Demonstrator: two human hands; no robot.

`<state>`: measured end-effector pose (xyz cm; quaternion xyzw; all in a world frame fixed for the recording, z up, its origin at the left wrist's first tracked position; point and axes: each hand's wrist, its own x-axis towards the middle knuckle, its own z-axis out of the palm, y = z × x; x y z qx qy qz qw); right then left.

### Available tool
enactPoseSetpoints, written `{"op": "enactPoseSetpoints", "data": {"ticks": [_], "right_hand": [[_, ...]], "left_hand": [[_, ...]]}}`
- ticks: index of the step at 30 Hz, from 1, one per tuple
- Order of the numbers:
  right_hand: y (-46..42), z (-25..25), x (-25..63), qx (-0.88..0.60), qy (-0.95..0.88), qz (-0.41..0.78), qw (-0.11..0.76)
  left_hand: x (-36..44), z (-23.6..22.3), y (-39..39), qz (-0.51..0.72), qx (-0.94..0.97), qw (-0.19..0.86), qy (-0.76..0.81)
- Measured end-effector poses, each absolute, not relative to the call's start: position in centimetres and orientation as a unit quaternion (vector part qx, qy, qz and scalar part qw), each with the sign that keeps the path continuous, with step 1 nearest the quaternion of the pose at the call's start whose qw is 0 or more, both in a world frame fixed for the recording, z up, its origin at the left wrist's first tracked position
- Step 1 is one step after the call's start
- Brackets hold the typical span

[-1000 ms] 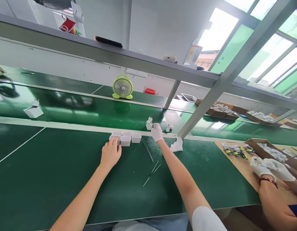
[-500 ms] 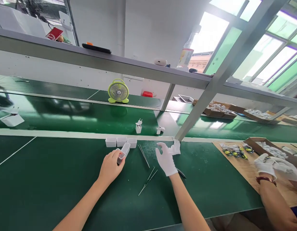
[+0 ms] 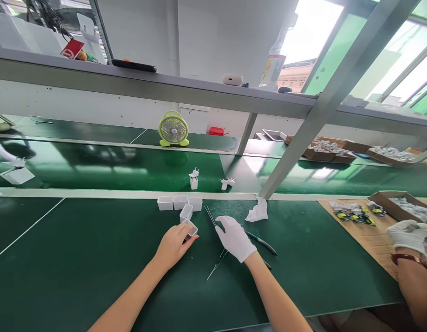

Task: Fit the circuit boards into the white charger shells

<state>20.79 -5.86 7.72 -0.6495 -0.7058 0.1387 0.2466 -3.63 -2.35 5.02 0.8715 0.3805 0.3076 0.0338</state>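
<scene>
My bare left hand (image 3: 176,245) pinches a small white open-topped plastic box (image 3: 191,228) by its sides. Just beyond it stands another such box (image 3: 186,212), in front of a short row of boxes (image 3: 180,202). In a white glove, my right hand (image 3: 237,239) hovers low over the table with thumb and fingers apart. Under and beside it lie pliers (image 3: 263,243) with dark handles, their jaws hidden by the hand. One pair of tweezers (image 3: 209,215) lies by its fingertips, another (image 3: 216,266) nearer me. Whether the glove touches the tools, I cannot tell.
A crumpled white cloth (image 3: 257,211) lies near the post (image 3: 292,143). White plug-like pieces (image 3: 194,180) stand on the green strip behind, with a green fan (image 3: 173,129) farther back. At right, a co-worker's gloved hands (image 3: 409,235) work beside a parts-filled cardboard box (image 3: 410,205).
The box in my left hand has turned and come slightly away from the one beyond it. My right hand has moved from beside the white cloth to over the pliers, whose handles now show more.
</scene>
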Motion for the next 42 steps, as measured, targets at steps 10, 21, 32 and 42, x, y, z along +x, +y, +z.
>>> {"op": "enactPoseSetpoints", "data": {"ticks": [10, 21, 32, 42], "right_hand": [[-6.0, 8.1, 20.9, -0.662, -0.701, 0.143, 0.225], [-5.9, 7.4, 21.1, -0.662, -0.707, 0.148, 0.201], [-5.8, 7.2, 20.9, -0.656, -0.722, 0.134, 0.177], [-6.1, 7.3, 20.9, -0.662, -0.726, 0.11, 0.149]], "left_hand": [[-4.5, 5.6, -1.7, 0.33, 0.784, 0.018, 0.526], [-4.2, 6.5, -2.2, 0.282, 0.771, 0.082, 0.565], [-4.0, 6.4, -2.1, 0.263, 0.783, 0.116, 0.551], [-3.9, 6.3, -2.4, 0.258, 0.791, 0.131, 0.539]]}}
